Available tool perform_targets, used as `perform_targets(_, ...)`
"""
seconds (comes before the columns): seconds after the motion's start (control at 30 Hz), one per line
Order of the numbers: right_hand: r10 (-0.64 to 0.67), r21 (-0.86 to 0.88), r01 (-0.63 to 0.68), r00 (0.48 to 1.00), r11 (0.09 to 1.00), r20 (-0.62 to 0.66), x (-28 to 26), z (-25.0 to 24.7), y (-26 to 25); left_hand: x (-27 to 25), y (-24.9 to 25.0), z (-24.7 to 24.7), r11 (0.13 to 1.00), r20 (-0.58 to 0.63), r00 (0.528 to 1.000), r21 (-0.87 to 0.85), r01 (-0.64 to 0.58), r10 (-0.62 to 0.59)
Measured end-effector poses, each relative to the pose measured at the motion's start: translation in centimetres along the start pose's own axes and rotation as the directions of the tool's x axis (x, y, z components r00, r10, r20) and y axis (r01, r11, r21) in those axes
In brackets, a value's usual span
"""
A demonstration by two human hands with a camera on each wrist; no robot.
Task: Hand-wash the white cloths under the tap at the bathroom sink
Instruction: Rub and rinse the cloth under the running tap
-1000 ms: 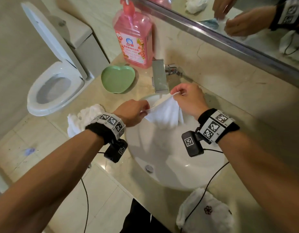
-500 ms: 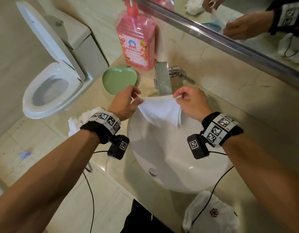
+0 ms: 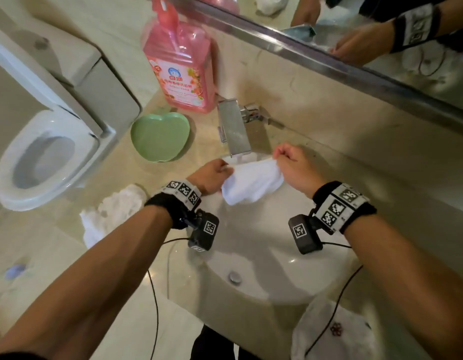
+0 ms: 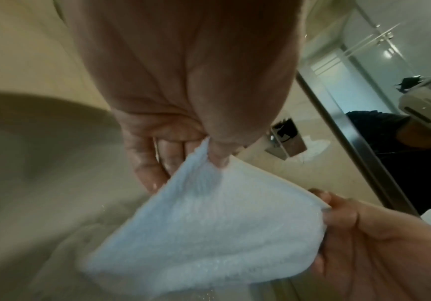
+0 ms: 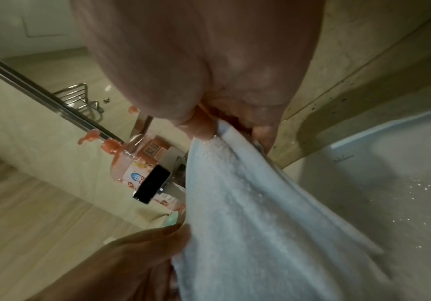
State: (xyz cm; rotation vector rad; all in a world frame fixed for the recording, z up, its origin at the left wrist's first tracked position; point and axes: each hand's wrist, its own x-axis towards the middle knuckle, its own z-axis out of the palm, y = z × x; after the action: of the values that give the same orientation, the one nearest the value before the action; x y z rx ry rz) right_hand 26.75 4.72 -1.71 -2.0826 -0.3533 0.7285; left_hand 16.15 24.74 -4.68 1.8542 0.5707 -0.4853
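Observation:
A white cloth [image 3: 251,181] hangs stretched between my two hands over the white sink basin [image 3: 272,266], just below the steel tap spout [image 3: 234,131]. My left hand [image 3: 212,175] pinches its left corner between thumb and fingers; the left wrist view shows that pinch on the cloth [image 4: 209,213]. My right hand [image 3: 290,165] grips the right corner, with the wet cloth [image 5: 247,213] trailing down from its fingers. A crumpled white cloth [image 3: 113,214] lies on the counter at the left. Another white cloth [image 3: 334,333] with a small flower mark lies at the front right.
A pink soap pump bottle [image 3: 181,68] stands behind the tap, with a green apple-shaped dish [image 3: 160,136] to its left. A toilet [image 3: 43,157] with raised lid sits at the far left. A mirror [image 3: 355,35] runs along the back wall.
Both hands have lowered the cloth a little under the spout. The left hand has dropped and come in toward the right, so the cloth sags instead of being pulled taut.

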Motion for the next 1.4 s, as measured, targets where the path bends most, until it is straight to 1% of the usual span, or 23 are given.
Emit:
perform_targets(0.07,0.029,0.056,-0.029,1.000,0.998,-0.009,0.4,-0.3,0.6,1.8,0.3,0.9,0.999,-0.058,0.998,0.021,-0.031,0.032)
perform_targets(0.13,0.060,0.061,-0.062,0.998,0.996,0.029,1.0,-0.8,1.3,2.7,0.8,1.0,0.997,-0.089,0.995,-0.044,-0.060,0.056)
perform_targets(0.23,0.071,-0.086,-0.058,0.986,0.995,0.153,2.1,-1.6,2.5,2.7,0.7,0.0,0.984,-0.135,0.990,-0.167,-0.069,0.047)
perform_targets(0.3,0.036,-0.224,0.023,0.966,0.974,0.257,2.6,-1.5,2.9,1.9,0.7,-0.6,0.981,-0.182,0.982,-0.175,-0.083,0.050)
perform_targets(0.37,0.019,-0.257,0.064,0.952,0.964,0.307,3.2,-0.6,3.1,0.7,0.7,-1.5,0.980,-0.211,0.977,-0.182,-0.080,0.041)
perform_targets(0.47,0.053,-0.085,-0.025,0.938,0.996,0.342,4.4,1.3,2.7,-1.2,0.8,-3.2,0.973,-0.197,0.980,-0.228,-0.036,-0.010)
perform_targets(0.53,0.007,0.046,-0.024,0.942,0.999,0.335,4.8,2.7,1.9,-2.1,0.6,-4.3,0.964,-0.236,0.970,-0.267,-0.004,-0.061)
perform_targets(0.6,-0.012,0.123,-0.029,0.947,0.992,0.320,5.2,4.2,0.9,-2.7,0.5,-5.3,0.958,-0.270,0.955,-0.286,0.039,-0.120)
perform_targets(0.63,0.000,0.154,-0.050,0.950,0.987,0.313,5.3,4.8,0.5,-2.9,0.4,-5.6,0.950,-0.253,0.956,-0.304,0.065,-0.147)
perform_targets(0.7,0.017,0.180,-0.077,0.950,0.981,0.312,5.4,5.7,-0.2,-3.2,0.1,-6.0,0.939,-0.161,0.972,-0.327,0.111,-0.171)
perform_targets(0.73,0.012,0.163,-0.066,0.951,0.984,0.310,5.4,5.9,-0.4,-3.2,-0.3,-6.0,0.953,-0.123,0.978,-0.273,0.131,-0.170)
perform_targets(0.8,0.011,0.126,-0.052,0.952,0.991,0.306,5.2,6.1,-0.3,-2.8,-0.7,-5.3,0.985,-0.107,0.980,-0.053,0.161,-0.166)
perform_targets(0.87,0.023,0.110,-0.056,0.959,0.992,0.282,5.0,5.8,0.0,-2.0,-0.6,-4.1,0.958,-0.127,0.984,0.243,0.154,-0.126)
perform_targets(0.9,0.031,0.085,-0.055,0.966,0.995,0.257,5.0,5.5,0.0,-1.5,-0.5,-3.3,0.932,-0.127,0.987,0.338,0.134,-0.096)
perform_targets(0.93,0.054,0.066,-0.072,0.970,0.995,0.236,5.0,5.1,0.2,-1.0,-0.3,-2.7,0.925,-0.123,0.990,0.364,0.113,-0.073)
perform_targets(0.97,0.077,0.071,-0.097,0.967,0.993,0.244,4.9,4.6,0.3,-0.5,-0.1,-2.3,0.936,-0.117,0.992,0.340,0.094,-0.057)
perform_targets(1.03,0.101,0.091,-0.137,0.941,0.986,0.323,4.8,3.2,0.8,0.7,0.2,-1.6,0.976,-0.093,0.995,0.213,0.052,-0.032)
perform_targets(1.07,0.110,0.064,-0.142,0.927,0.988,0.360,4.7,2.4,1.2,1.3,0.5,-1.3,0.990,-0.086,0.996,0.141,0.026,-0.014)
perform_targets(1.17,0.147,-0.197,-0.071,0.903,0.978,0.404,4.4,0.5,2.9,3.0,1.3,-0.2,0.989,-0.101,0.993,-0.129,-0.071,0.058)
perform_targets(1.23,0.176,-0.353,-0.025,0.899,0.935,0.402,4.2,-0.1,3.9,3.7,1.5,0.7,0.965,-0.118,0.992,-0.251,-0.077,0.048)
perform_targets(1.3,0.208,-0.339,-0.069,0.895,0.938,0.395,4.1,-0.5,4.6,4.1,1.3,1.1,0.983,-0.179,0.982,-0.156,-0.097,0.068)
perform_targets(1.37,0.188,-0.225,-0.109,0.911,0.968,0.367,3.8,-0.5,5.0,4.5,0.9,0.9,0.993,-0.192,0.976,-0.035,-0.112,0.103)
perform_targets(1.4,0.159,-0.158,-0.111,0.926,0.981,0.341,3.7,-0.4,5.1,4.5,0.8,0.8,0.996,-0.169,0.983,-0.028,-0.079,0.073)
